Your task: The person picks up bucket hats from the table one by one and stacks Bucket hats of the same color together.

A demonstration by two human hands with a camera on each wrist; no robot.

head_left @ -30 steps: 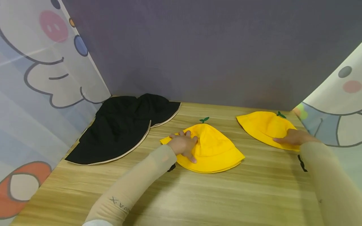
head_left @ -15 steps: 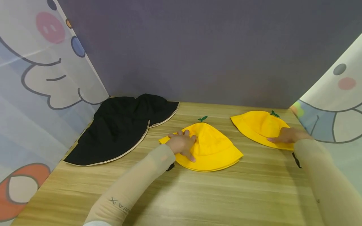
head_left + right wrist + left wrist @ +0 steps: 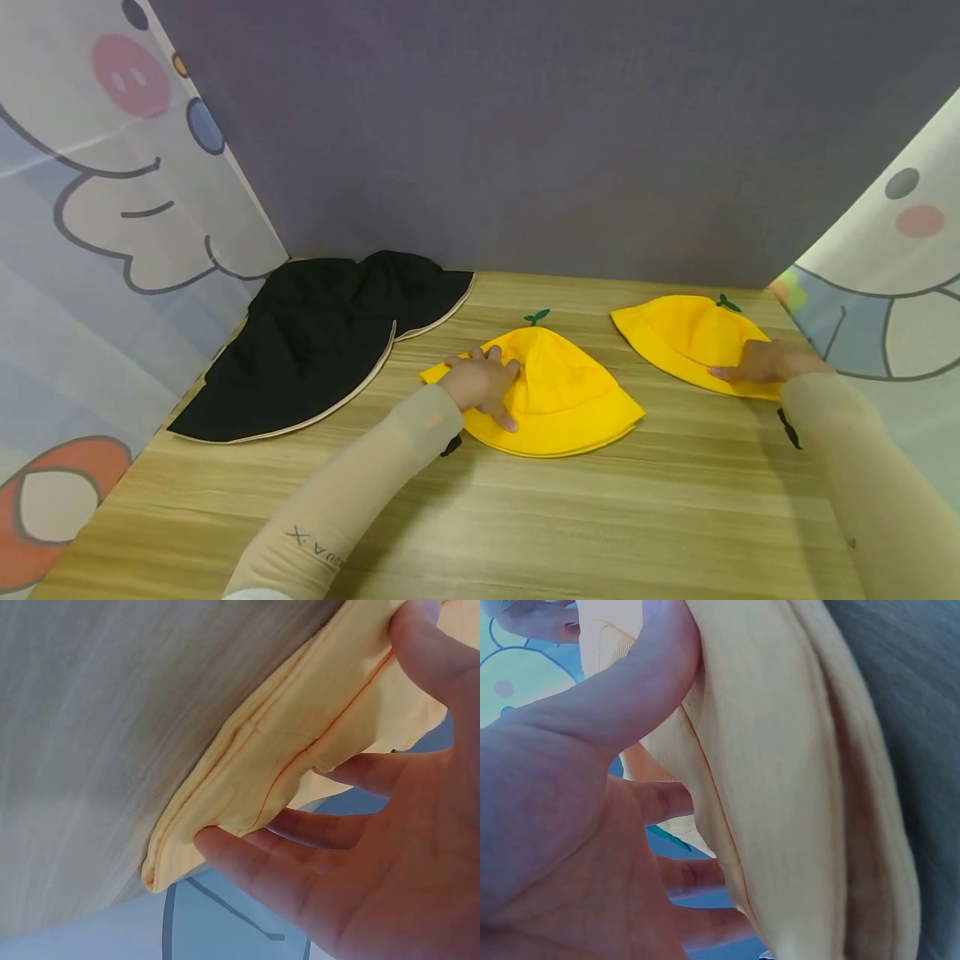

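Note:
In the middle of the table, a yellow bucket hat (image 3: 566,396) with a green sprout on its tip lies flattened. My left hand (image 3: 483,387) rests on its left side, fingers spread, thumb on the brim. The left wrist view shows those fingers fairly straight against the fabric (image 3: 772,780). Farther right lies a second yellow bucket hat (image 3: 678,329), also with a sprout. My right hand (image 3: 761,362) rests on its near right part. From the right wrist, its thumb and extended fingers touch the folded brim (image 3: 225,802); neither hand visibly curls around fabric.
Two black hats (image 3: 300,358) with pale brim edges lie overlapping at the back left of the wooden table (image 3: 562,525). A grey panel (image 3: 525,142) stands behind. Cartoon-printed curtains (image 3: 112,250) flank both sides. Black clips or straps stick out beneath both yellow hats.
The head view has shifted slightly. The right yellow hat and my right hand sit a little farther left than one second ago. My left hand keeps its place on the middle hat.

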